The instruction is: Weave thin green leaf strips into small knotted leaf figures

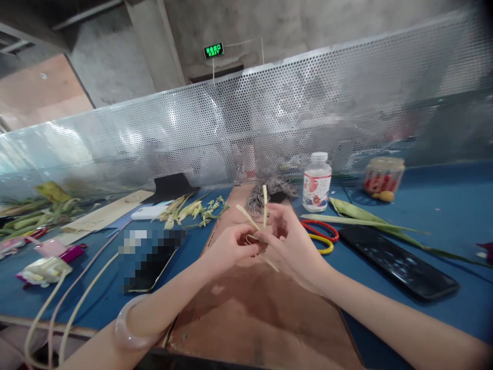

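Note:
Over the brown board in the middle, my left hand (241,245) and my right hand (284,234) are together, fingers closed in a pinch on narrow pale-green leaf strips (265,203). One strip end stands almost straight up and another slants up to the left. A further end sticks out below, between the hands. Where the strips cross, my fingers partly hide them. Behind my hands lies a bundle of grey fibres (265,192). Just right of my right hand are a red ring (327,232) and a yellow ring (325,245).
Right of the board stand a clear bottle (317,185) and a jar (384,177). A black phone (400,264) and a long green leaf (358,211) lie nearby. At left are cut plants (192,208), another phone (159,264) and cables (90,257). A perforated metal screen (215,113) runs behind.

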A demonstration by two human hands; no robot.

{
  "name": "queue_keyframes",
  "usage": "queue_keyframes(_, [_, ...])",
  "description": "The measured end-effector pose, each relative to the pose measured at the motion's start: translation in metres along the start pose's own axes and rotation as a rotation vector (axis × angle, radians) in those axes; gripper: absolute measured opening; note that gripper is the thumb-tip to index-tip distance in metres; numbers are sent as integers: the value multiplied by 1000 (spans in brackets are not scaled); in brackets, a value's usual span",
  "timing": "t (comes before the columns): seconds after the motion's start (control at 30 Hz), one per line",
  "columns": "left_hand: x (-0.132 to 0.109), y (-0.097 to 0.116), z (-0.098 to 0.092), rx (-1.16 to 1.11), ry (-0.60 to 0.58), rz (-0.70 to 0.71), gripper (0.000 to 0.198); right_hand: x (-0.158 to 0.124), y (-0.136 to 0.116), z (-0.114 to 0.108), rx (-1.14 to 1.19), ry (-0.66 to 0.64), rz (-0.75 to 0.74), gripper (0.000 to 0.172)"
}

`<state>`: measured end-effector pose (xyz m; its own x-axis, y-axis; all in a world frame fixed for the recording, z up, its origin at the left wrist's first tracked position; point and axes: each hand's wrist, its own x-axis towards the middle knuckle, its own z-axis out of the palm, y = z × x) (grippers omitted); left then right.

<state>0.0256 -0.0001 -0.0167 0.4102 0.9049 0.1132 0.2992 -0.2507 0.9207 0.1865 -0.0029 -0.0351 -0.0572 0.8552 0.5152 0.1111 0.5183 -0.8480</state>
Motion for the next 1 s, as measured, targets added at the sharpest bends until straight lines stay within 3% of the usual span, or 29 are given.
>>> queue_keyframes(0.17, [-1, 3, 1, -39, -11, -40, 19, 2, 3, -3, 80, -83, -23, 69])
queue_keyframes(0.43, [1, 3, 0, -114, -58, -58, 18, 3, 12, -1, -69, -100, -217, 66])
queue_keyframes(0.63, [1, 2, 0, -125, -96, -48, 18, 2, 8, -3, -153, -57, -254, 51])
queue_keyframes(1.0, [-2, 2, 0, -306, -96, -125, 16, 3, 10, -4, -298, -104, -636, 26])
